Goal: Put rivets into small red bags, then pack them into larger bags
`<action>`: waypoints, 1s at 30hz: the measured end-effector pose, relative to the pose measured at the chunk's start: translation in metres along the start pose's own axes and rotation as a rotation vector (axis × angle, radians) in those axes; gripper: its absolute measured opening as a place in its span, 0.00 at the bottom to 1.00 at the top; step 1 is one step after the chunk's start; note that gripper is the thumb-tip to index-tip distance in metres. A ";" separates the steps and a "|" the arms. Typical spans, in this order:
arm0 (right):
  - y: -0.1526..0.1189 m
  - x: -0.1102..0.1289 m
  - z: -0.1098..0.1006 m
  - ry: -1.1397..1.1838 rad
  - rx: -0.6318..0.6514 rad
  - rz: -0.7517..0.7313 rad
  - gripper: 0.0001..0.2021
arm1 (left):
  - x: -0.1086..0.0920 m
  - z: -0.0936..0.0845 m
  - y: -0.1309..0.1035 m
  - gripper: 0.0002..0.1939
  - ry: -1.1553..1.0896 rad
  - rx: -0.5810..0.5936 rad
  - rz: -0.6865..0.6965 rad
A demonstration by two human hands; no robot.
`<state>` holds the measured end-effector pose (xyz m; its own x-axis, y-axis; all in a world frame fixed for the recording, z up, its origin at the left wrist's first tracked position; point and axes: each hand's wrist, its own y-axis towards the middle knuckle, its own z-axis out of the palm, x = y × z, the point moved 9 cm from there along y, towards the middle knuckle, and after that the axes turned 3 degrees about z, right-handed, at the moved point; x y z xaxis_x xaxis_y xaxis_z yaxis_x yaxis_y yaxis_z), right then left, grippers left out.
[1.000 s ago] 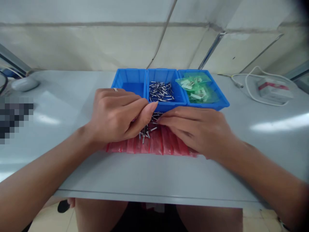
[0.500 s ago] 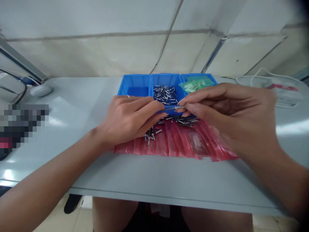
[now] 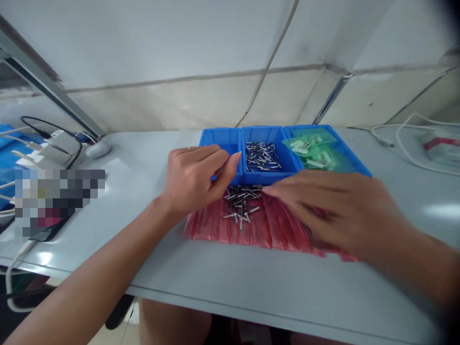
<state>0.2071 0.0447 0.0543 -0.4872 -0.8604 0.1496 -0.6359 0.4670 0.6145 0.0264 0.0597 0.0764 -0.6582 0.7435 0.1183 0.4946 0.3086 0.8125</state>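
Observation:
My left hand (image 3: 199, 177) hovers in front of the left blue bin (image 3: 220, 136), its fingers curled in and the thumb raised beside the index finger. Whatever lies inside those fingers is hidden. Blurred by motion, my right hand (image 3: 334, 206) reaches leftward, fingertips at the right end of a loose pile of metal blind rivets (image 3: 242, 193); whether it grips one cannot be made out. The pile, with several stray rivets (image 3: 241, 214) in front, rests on a row of red plastic bags (image 3: 251, 230). More rivets (image 3: 262, 155) fill the middle blue bin (image 3: 271, 178).
The right blue bin (image 3: 354, 158) holds green plastic bags (image 3: 316, 148) with pale parts. White cables (image 3: 398, 139) and a clear bag (image 3: 445, 146) lie at the right. A mouse-like white object (image 3: 98, 150) and chargers (image 3: 59, 146) sit at the left of the grey table (image 3: 154, 261).
My hands have parted; the rivet held between them is no longer visible. My right hand has dropped to the rivet pile, and my left fingers have curled in. The view has shifted left.

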 end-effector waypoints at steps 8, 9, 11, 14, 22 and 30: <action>-0.008 0.017 0.042 -0.119 0.258 -0.184 0.19 | -0.020 0.000 0.002 0.25 0.030 0.030 0.092; -0.007 0.018 0.041 -0.129 0.246 -0.185 0.18 | -0.021 0.000 0.002 0.25 0.029 0.030 0.096; -0.006 0.020 0.037 -0.144 0.214 -0.187 0.16 | -0.022 0.000 0.003 0.25 0.022 0.024 0.101; -0.006 0.021 0.032 -0.166 0.164 -0.198 0.14 | -0.021 0.001 0.003 0.26 0.018 0.026 0.097; 0.005 0.005 0.001 0.140 -0.049 0.119 0.09 | -0.025 0.000 0.002 0.25 -0.004 0.041 0.121; -0.001 -0.024 -0.015 0.769 -0.324 0.513 0.08 | -0.037 0.001 -0.001 0.08 -0.069 0.086 0.176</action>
<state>0.2286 0.0620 0.0616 -0.0626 -0.5201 0.8518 -0.2048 0.8420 0.4991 0.0511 0.0330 0.0708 -0.5183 0.8284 0.2125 0.6473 0.2176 0.7305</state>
